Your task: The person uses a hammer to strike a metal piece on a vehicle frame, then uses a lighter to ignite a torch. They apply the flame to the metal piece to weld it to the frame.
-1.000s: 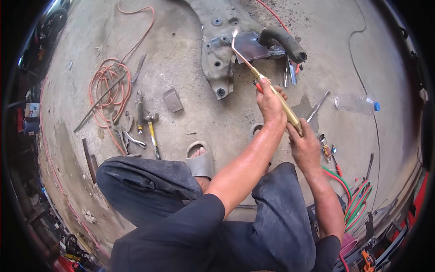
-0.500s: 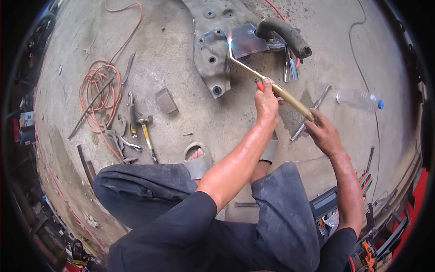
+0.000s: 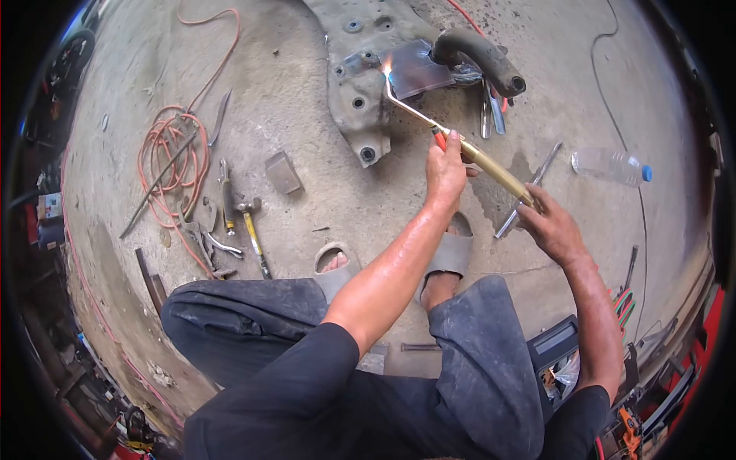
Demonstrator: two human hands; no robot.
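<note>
A brass gas torch [image 3: 494, 170] slants across the middle, its bent thin nozzle pointing up and left. My left hand [image 3: 446, 175] is closed around its front part, beside a small red-tipped piece [image 3: 438, 139] whose kind I cannot make out. Farther back, the fingers of my right hand [image 3: 553, 228] close on the torch's rear end. An orange and white flame [image 3: 387, 70] burns at the nozzle tip, at the seam between a grey metal car part [image 3: 359, 80] and a flat dark steel plate [image 3: 422, 69]. A curved tube [image 3: 479, 61] stands at the plate's right.
Left on the concrete lie a coiled orange hose [image 3: 201, 146], locking pliers [image 3: 225, 195], a hammer [image 3: 255, 238] and a metal block [image 3: 284, 172]. At right are a metal rod [image 3: 529, 189], a plastic bottle [image 3: 609, 167] and a black case [image 3: 553, 345]. My slippered feet [image 3: 447, 255] are below.
The flame has turned from bluish white to more orange and flares taller at the same seam. Both hands keep their hold on the torch; my left forearm has shifted slightly left, uncovering more of a slipper.
</note>
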